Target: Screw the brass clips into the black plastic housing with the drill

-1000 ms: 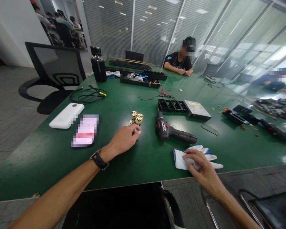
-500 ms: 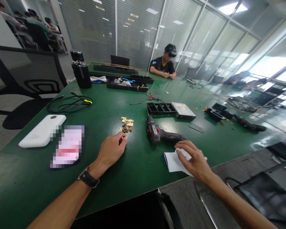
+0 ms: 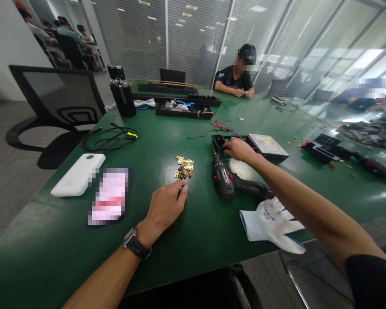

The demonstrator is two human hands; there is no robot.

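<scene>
My left hand (image 3: 167,205) rests on the green table (image 3: 206,240), its fingers curled closed; what they hold, if anything, is hidden. Just beyond its knuckles lies a small pile of brass-coloured plates with holes (image 3: 185,168). My right hand (image 3: 239,149) reaches over a black compartment tray (image 3: 217,140), fingers bent together and down into it. The fingertips are hidden there, so I cannot make out what they pinch. Below that hand a black cordless drill (image 3: 224,178) lies on its side. A white work glove (image 3: 260,226) with blue trim lies under my right forearm.
A white power bank (image 3: 79,175) and a phone (image 3: 108,197) lie at left, with a coiled black cable (image 3: 111,138) behind. A black bottle (image 3: 122,98) stands farther back. Beside the tray sits a flat metal box (image 3: 267,145). Another person (image 3: 234,79) sits across the table.
My right hand has moved from over the white glove forward and left to the compartment tray, uncovering much of the glove. My left hand stays by the brass plates. The view has turned right.
</scene>
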